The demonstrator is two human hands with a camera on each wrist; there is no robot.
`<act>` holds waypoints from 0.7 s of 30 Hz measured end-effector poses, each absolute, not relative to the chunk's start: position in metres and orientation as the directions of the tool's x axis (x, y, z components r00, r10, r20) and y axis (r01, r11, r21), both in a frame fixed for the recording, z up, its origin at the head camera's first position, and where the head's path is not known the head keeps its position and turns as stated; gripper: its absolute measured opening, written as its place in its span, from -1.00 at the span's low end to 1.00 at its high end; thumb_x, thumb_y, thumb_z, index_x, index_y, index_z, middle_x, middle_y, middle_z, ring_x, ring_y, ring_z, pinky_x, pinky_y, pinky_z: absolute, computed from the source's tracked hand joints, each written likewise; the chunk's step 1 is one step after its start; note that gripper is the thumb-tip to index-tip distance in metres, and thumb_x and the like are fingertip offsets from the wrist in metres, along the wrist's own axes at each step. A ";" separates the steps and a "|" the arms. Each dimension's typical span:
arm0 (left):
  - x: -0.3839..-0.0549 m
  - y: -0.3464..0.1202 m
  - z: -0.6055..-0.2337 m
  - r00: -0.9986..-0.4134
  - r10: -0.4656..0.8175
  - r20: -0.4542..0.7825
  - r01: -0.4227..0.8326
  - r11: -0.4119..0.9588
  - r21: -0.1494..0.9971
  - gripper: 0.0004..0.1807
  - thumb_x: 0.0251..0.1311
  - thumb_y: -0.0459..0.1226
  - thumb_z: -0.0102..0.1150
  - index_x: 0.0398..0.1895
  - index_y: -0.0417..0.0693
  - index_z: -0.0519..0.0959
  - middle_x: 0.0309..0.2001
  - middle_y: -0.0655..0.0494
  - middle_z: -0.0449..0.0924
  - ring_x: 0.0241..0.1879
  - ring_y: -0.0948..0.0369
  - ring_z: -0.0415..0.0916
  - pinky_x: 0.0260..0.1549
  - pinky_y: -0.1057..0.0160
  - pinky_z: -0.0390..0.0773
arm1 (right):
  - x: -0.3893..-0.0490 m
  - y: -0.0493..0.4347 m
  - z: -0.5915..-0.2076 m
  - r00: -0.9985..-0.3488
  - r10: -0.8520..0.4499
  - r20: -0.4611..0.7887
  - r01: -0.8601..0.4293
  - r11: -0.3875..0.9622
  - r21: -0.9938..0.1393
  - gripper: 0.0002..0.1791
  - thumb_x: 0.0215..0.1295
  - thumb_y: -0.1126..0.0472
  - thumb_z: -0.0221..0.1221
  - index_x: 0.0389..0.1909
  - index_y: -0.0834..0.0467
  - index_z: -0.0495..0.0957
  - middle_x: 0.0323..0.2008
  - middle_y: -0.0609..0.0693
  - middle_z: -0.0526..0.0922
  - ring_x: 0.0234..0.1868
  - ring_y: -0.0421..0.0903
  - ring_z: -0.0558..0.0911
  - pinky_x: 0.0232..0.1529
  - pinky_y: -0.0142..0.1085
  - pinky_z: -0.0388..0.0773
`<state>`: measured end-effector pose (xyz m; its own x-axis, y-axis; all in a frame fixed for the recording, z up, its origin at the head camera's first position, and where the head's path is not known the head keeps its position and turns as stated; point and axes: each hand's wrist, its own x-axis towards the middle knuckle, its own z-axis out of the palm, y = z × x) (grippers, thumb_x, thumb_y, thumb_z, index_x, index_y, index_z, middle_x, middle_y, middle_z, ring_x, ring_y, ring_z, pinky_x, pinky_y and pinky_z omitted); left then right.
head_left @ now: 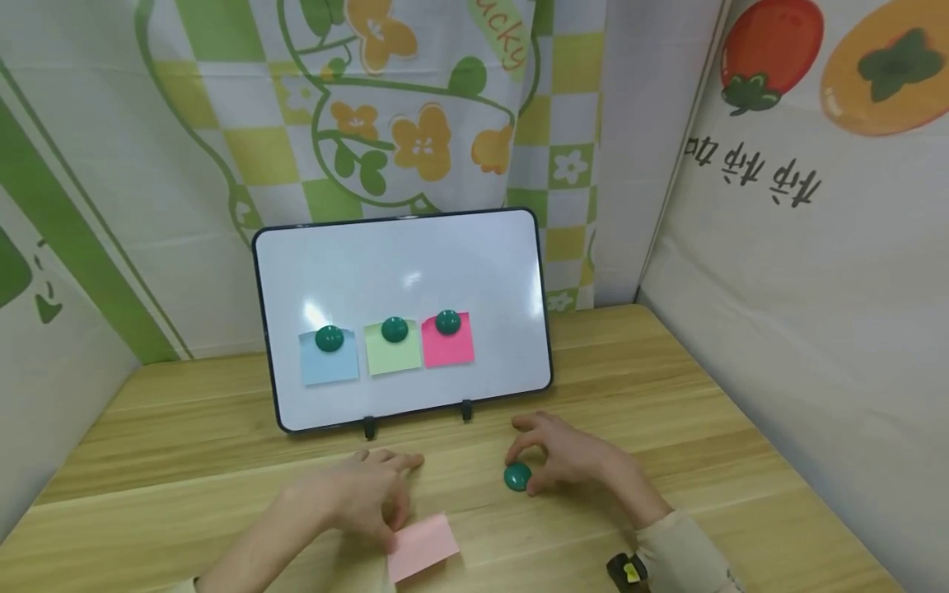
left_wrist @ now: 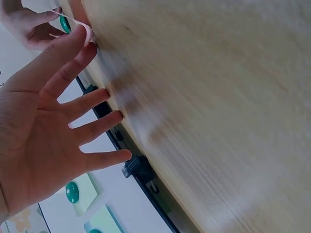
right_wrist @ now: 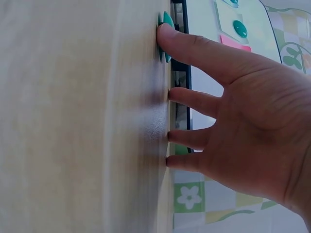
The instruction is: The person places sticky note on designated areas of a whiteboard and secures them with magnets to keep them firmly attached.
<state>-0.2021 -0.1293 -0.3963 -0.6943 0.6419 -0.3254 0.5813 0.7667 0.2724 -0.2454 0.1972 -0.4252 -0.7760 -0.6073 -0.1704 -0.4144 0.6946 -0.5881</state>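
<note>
My left hand (head_left: 363, 494) pinches a light pink sticky note (head_left: 424, 548) by its edge, low over the wooden table. In the left wrist view the note (left_wrist: 88, 33) curls up between thumb and index finger, while the other fingers spread out. To the right, my right hand (head_left: 567, 453) holds a round green magnet (head_left: 517, 476) between thumb and index finger at the tabletop. The right wrist view has the thumb against this magnet (right_wrist: 168, 43), the index finger hidden behind; the remaining fingertips touch the wood.
A whiteboard (head_left: 400, 272) stands behind the hands on small black feet (head_left: 466, 410). Green magnets hold a blue note (head_left: 329, 366), a green note (head_left: 393, 358) and a bright pink note (head_left: 448, 350) on it. Printed cloth (head_left: 460, 107) hangs behind the table (head_left: 630, 362).
</note>
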 end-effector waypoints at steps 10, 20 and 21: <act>-0.202 -0.128 -0.396 -0.701 0.649 -0.295 0.594 0.761 0.263 -0.73 -0.24 -0.20 0.44 -0.75 0.26 0.48 0.43 -0.06 0.33 0.42 -0.23 0.19 0.29 -0.50 0.05 | -0.245 0.194 -0.424 -0.773 -0.618 -0.142 -0.445 0.687 -0.574 -0.63 0.00 0.17 0.47 -0.11 -0.11 0.70 0.47 0.23 0.24 0.50 0.41 0.05 0.41 0.35 0.02; -0.204 -0.129 -0.396 -0.705 0.658 -0.266 0.600 0.753 0.270 -0.76 -0.08 -0.15 0.41 -0.69 0.23 0.51 0.39 -0.06 0.39 0.38 -0.23 0.25 0.27 -0.46 0.16 | -0.245 0.194 -0.425 -0.774 -0.617 -0.144 -0.441 0.687 -0.577 -0.63 0.00 0.17 0.47 -0.12 -0.10 0.70 0.47 0.23 0.24 0.51 0.43 0.02 0.41 0.36 -0.01; -0.205 -0.129 -0.396 -0.706 0.658 -0.262 0.603 0.752 0.267 -0.77 -0.06 -0.14 0.41 -0.68 0.23 0.52 0.38 -0.06 0.40 0.37 -0.23 0.28 0.27 -0.44 0.18 | -0.245 0.194 -0.425 -0.774 -0.617 -0.143 -0.441 0.687 -0.577 -0.63 0.00 0.17 0.47 -0.12 -0.10 0.70 0.47 0.23 0.24 0.51 0.42 0.02 0.41 0.36 -0.01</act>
<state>-0.2046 -0.1290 -0.3959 -0.7058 0.6583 -0.2615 0.6026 0.7521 0.2668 -0.2452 0.1943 -0.4252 -0.7736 -0.6173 -0.1432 -0.4412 0.6869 -0.5774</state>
